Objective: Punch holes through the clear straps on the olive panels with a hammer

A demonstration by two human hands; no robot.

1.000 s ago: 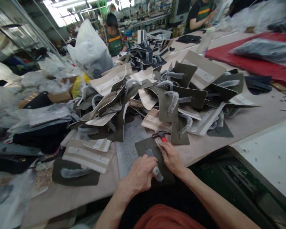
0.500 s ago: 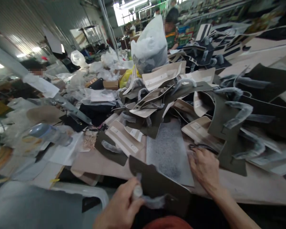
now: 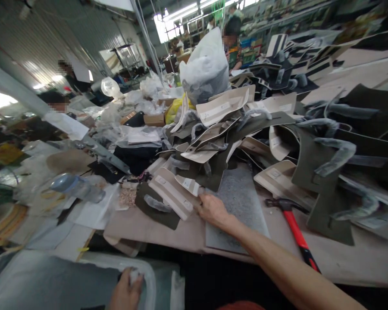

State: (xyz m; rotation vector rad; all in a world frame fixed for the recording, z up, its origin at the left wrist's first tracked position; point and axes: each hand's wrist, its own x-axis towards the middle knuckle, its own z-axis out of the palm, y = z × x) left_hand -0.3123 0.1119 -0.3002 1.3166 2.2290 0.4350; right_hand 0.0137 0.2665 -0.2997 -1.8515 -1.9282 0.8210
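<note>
The right hand [image 3: 215, 211], fingers bent and nearly together, meets the right end of a beige panel [image 3: 170, 193] left of the grey slab [image 3: 237, 202]; its grip is unclear. A pinch on one edge separates pieces best. The left hand [image 3: 127, 288] curls at the near-left tub [image 3: 151, 280], its hold uncertain.

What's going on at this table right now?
A person is handling flat panels bare-handed at a crowded table. Their right hand is at the edge of some beige panels; whether it has gripped one is hard to tell. Their left hand is low by a plastic bin, with a small pale object in its fingers. A red-handled hammer lies on the table, right of the grey slab.
</note>
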